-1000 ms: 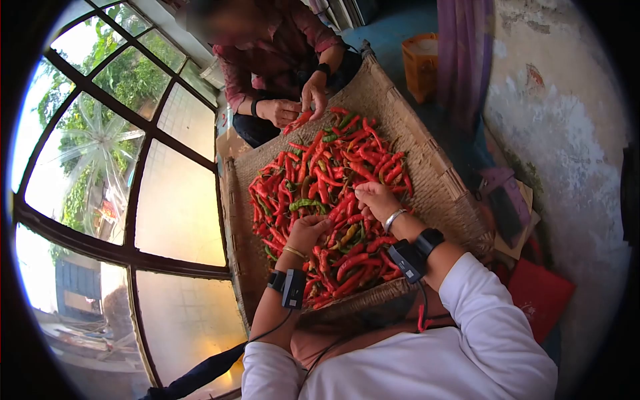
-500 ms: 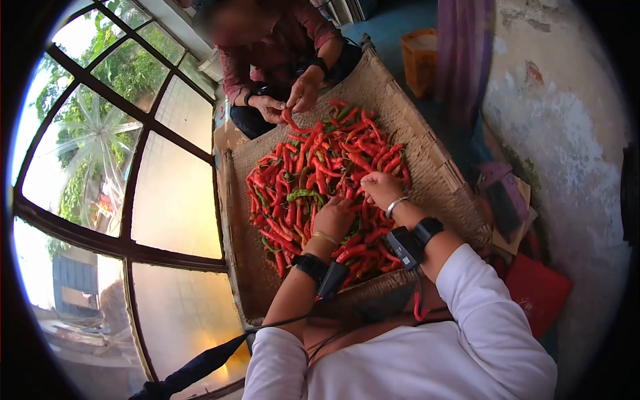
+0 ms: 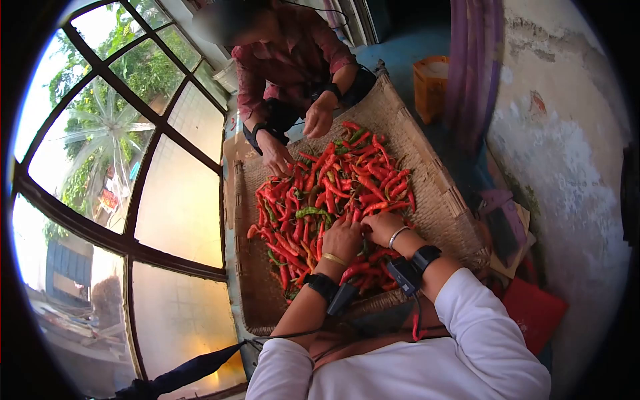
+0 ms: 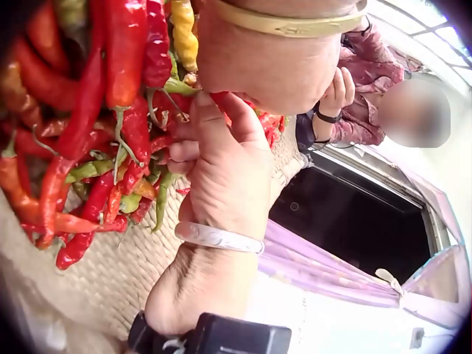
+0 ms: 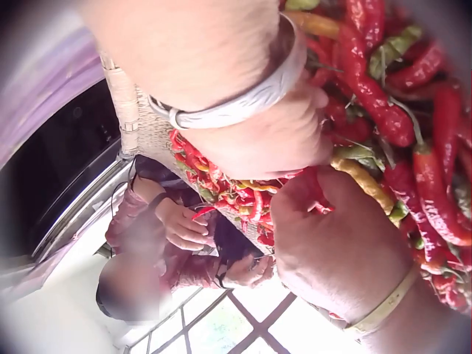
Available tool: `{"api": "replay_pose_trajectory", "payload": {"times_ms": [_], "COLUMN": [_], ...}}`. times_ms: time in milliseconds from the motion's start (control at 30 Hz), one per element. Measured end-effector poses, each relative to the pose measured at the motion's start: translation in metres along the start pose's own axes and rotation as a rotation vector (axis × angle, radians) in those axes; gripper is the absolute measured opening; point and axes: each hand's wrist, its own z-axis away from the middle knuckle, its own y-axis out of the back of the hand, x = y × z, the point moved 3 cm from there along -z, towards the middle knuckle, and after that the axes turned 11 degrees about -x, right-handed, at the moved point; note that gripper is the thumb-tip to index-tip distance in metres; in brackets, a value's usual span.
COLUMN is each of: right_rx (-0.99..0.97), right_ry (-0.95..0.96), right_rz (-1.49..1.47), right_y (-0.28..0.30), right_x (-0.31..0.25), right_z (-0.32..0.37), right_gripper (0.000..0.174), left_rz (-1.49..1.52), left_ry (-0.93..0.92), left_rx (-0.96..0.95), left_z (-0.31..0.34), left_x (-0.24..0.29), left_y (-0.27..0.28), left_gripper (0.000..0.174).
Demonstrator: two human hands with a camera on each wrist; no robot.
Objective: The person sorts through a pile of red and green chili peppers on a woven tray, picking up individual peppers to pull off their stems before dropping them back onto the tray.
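Left hand [image 3: 343, 241]: grip closed, thumb and forefinger pinching a red pepper [image 5: 313, 190]. Right hand [image 3: 385, 229]: fingers curled in, right up against the left, looks pinched on the same pepper; fingertips partly hidden, so can't tell exactly where it has hold.

That pepper sits low over the pepper pile [image 3: 327, 183], nearer the near edge of the woven tray [image 3: 437, 183] than the far one. Two-handed pinch likely gives control of a small, slick thing: one hand steadies, the other works. Staying low probably saves reach.

Pile is mid-tray, bare weave showing along the right edge. Likely heaped there so both sides can reach it; the raised rim should stop strays rolling off.

Green pepper [image 3: 311, 211] lies on the pile just beyond the left hand, loose among the reds.

Other person [image 3: 293, 53] is at the far edge: one hand [image 3: 277, 157] down at the pile's far-left side, the other [image 3: 319, 119] raised near the rim, fingers bent. Can't make out anything in either.
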Motion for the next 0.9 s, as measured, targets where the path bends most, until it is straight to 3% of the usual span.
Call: {"api": "replay_pose_trajectory", "payload": {"times_ms": [100,167,233,367,500,567,600,667,700,733,767,833,900], "right_rx": [-0.008,0.000,-0.012,-0.028,-0.046,-0.016,0.021,0.044,0.080,0.186,0.184,0.079,0.070], "right_ry": [0.002,-0.092,-0.118,-0.186,-0.140,-0.094,-0.053,-0.039,-0.017,0.105,0.100,0.122,0.187], "right_rz": [0.070,0.088,0.074,0.075,0.030,-0.036,-0.108,-0.245,-0.378,-0.378,-0.380,-0.873,-0.981], "right_y": [0.006,0.011,0.013,0.014,0.007,0.006,0.006,0.005,0.006,0.006,0.009,0.013,0.005], "right_x": [-0.007,-0.010,-0.005,-0.004,-0.002,-0.001,-0.001,0.002,0.005,0.008,0.006,-0.003,-0.003], "right_z": [0.006,0.010,0.010,0.007,0.000,0.001,0.001,0.001,-0.001,-0.003,-0.001,0.001,-0.004], "right_gripper": [0.020,0.019,0.020,0.021,0.019,0.019,0.018,0.018,0.018,0.017,0.017,0.014,0.012], "left_rz": [0.032,0.058,0.209,0.528,0.578,1.019,1.023,0.170,0.177,0.356,0.524,0.548,0.855], "left_ry": [0.008,0.004,0.149,0.215,0.316,0.344,0.347,0.154,0.156,0.136,0.115,0.046,0.132], "left_rx": [0.003,0.034,-0.085,-0.044,0.088,0.360,0.362,0.759,0.758,0.438,0.110,-0.147,-0.109], "left_z": [0.003,0.007,0.016,0.030,0.009,-0.013,-0.022,-0.024,-0.019,-0.014,-0.007,0.012,0.033], "left_x": [0.001,0.000,-0.011,-0.056,-0.108,-0.120,-0.125,-0.120,-0.109,-0.089,-0.069,-0.037,-0.020], "left_y": [0.014,0.027,0.041,0.067,0.086,0.098,0.096,0.098,0.097,0.089,0.075,0.048,0.021], "left_gripper": [0.012,0.012,0.013,0.017,0.024,0.031,0.031,0.038,0.038,0.040,0.042,0.042,0.037]}}
